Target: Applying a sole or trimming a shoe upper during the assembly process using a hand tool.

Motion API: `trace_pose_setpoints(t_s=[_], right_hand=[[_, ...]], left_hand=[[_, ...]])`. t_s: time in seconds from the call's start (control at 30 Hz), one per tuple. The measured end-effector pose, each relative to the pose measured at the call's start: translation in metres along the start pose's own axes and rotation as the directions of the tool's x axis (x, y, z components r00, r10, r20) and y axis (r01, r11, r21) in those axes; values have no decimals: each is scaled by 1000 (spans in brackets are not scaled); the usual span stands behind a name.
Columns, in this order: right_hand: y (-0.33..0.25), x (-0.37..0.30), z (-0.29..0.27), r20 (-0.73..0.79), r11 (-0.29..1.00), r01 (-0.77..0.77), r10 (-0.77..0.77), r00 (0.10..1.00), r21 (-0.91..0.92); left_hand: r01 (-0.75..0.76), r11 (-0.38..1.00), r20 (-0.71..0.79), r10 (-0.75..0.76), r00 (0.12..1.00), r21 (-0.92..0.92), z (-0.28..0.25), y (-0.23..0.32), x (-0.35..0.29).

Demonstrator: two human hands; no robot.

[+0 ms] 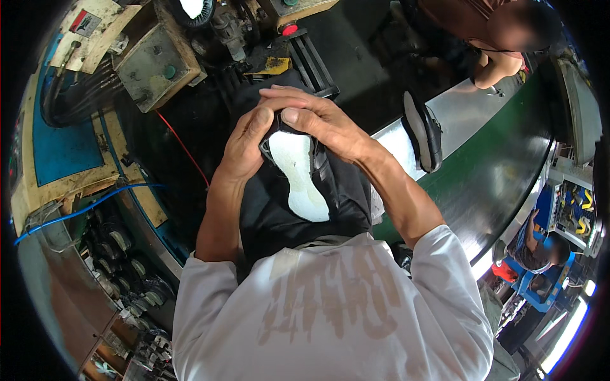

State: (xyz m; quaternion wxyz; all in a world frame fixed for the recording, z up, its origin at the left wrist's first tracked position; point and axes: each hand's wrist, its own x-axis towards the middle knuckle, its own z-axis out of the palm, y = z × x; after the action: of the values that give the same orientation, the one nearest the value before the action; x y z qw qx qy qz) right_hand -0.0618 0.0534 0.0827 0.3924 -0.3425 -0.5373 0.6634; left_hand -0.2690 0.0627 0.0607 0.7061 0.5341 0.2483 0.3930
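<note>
A black shoe (297, 174) with a white, sole-shaped underside facing up lies over my dark-trousered lap. My left hand (246, 143) is closed round the left side of its far end, thumb along the edge. My right hand (321, 120) wraps the same end from the right, its thumb bent near the left thumb and its fingers reaching over the left ones. The far tip of the shoe is hidden under both hands. To the right, a second black shoe (429, 136) rests on its side on the metal ledge, its pale underside turned left.
Ahead stands a machine with a grimy metal box (155, 66), a red button (289, 29) and dark rails. A blue hose (89, 208) and a red cable (184, 149) run at left, above racked dark shoe-like pieces (121, 260). A green belt-like surface (489, 152) curves along the right; a co-worker (470, 25) sits beyond.
</note>
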Motion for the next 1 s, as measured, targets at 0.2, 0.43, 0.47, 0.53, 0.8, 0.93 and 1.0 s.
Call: trace_pose_setpoints(t_s=[0.2,0.43,0.47,0.53,0.8,0.93,1.0], right_hand=[[-3,-7,1,-8,997,18,-17,1000,71],[8,-9,-10,-41,997,6,-9,999,-78],[5,-12,-12,-37,997,4,-7,999,-76],[-5,-17,-11,-13,983,-183,183,983,15],[17,-13,-15,-116,998,19,-27,993,-63],[23,-15,-23,-83,990,-88,97,992,109],[27,-17,-23,-66,987,-67,78,995,145]], left_hand=[[-208,924,142,170,975,321,6,5,13],[-30,993,15,28,999,113,20,-8,9],[-35,998,30,36,999,-54,21,-11,7],[-79,965,86,103,991,-251,17,-18,3],[-152,925,-204,233,951,347,50,-23,-2],[24,966,-67,-43,997,-256,34,-22,5],[0,992,-75,-10,997,-127,30,-26,-5]])
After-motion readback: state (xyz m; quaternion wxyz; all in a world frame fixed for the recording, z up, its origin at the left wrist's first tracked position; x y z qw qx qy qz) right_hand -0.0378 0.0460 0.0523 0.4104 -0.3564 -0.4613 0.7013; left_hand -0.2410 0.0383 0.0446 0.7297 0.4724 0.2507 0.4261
